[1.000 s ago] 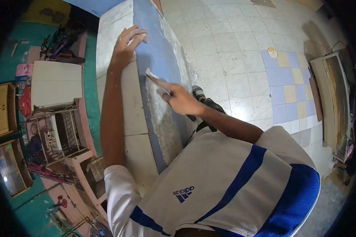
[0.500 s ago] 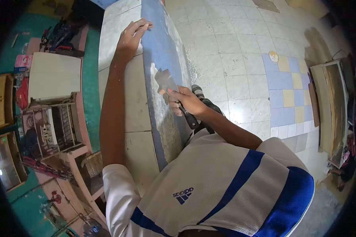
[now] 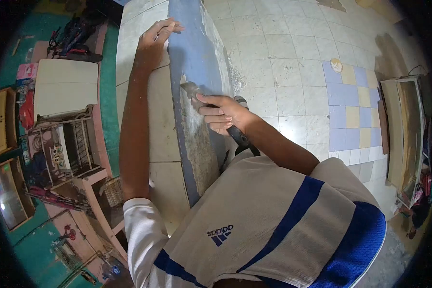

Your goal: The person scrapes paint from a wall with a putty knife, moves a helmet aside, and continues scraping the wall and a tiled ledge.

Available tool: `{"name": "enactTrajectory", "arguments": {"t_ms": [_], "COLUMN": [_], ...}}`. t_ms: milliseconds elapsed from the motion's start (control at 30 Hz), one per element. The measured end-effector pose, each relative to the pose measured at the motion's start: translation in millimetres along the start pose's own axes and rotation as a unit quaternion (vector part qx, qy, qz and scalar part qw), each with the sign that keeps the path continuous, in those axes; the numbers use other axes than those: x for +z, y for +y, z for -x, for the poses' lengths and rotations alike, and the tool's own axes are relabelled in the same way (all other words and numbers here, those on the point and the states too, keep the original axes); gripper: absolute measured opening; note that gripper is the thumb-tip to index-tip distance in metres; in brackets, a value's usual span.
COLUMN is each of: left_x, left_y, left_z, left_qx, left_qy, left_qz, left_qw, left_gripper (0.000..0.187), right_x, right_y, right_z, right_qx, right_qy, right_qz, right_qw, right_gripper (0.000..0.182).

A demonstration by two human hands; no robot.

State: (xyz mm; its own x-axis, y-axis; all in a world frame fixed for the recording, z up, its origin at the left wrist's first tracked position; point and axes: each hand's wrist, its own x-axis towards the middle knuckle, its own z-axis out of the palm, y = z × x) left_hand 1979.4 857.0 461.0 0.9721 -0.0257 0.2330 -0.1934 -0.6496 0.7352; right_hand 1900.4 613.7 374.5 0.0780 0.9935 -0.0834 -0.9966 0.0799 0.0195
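Fingers (image 3: 211,111) of the right hand (image 3: 231,114) curl tightly round a scraper (image 3: 193,92), one digit stretched toward its blade (image 3: 190,88). Around them the pale tiled floor (image 3: 288,91) spreads widest, and beside it runs a ledge (image 3: 132,53) with white tiles (image 3: 165,139) along one side. Next in size comes the ledge's blue paint (image 3: 192,53), then, within it, a long rough grey patch (image 3: 199,149) where that coating is missing. The left hand (image 3: 154,42) rests on the tiles farther from the body, its fingers loosely parted and pinching nothing, their tips reaching over the blue. Smaller again, the scraper sits at the patch's upper end, black handle (image 3: 237,134) pointing back toward the shirt (image 3: 245,201). Half a second ago the blade showed broad; now it looks narrow and dark, angled at the ragged paint edge, which suggests scraping rather than a pause, though firm contact cannot be told. Finest of all, pale crumbs (image 3: 235,77) dot the floor beside the ledge.
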Motion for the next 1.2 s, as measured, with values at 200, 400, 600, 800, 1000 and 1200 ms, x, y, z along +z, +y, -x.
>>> {"name": "enactTrajectory", "arguments": {"t_ms": [200,400,600,800,1000,1200], "left_x": [10,-6,-6,-7,-11,-9], "left_y": [-15,-8,-16,-15,-1,-15], "left_z": [11,-9,-1,-3,-2,-4], "left_qx": [0.082,0.112,0.119,0.107,0.087,0.095], "left_qy": [0.02,0.031,0.041,0.05,-0.001,0.027], "left_qz": [-0.022,-0.086,-0.069,-0.053,-0.012,0.014], "left_qw": [0.996,0.99,0.99,0.992,0.996,0.995], "left_gripper": [0.031,0.034,0.037,0.033,0.032,0.029], "right_x": [20,-10,10,-5,-7,-7], "right_y": [-10,1,-40,-24,-12,-25], "right_z": [-28,-3,-30,-11,-10,-43], "right_qx": [-0.092,0.023,0.007,0.05,0.056,-0.015], "right_qy": [0.119,-0.05,0.003,-0.025,-0.048,-0.073], "right_qz": [-0.006,-0.061,-0.168,-0.163,-0.201,-0.252], "right_qw": [0.989,0.997,0.986,0.985,0.977,0.965], "right_gripper": [0.015,0.018,0.022,0.028,0.028,0.027]}}
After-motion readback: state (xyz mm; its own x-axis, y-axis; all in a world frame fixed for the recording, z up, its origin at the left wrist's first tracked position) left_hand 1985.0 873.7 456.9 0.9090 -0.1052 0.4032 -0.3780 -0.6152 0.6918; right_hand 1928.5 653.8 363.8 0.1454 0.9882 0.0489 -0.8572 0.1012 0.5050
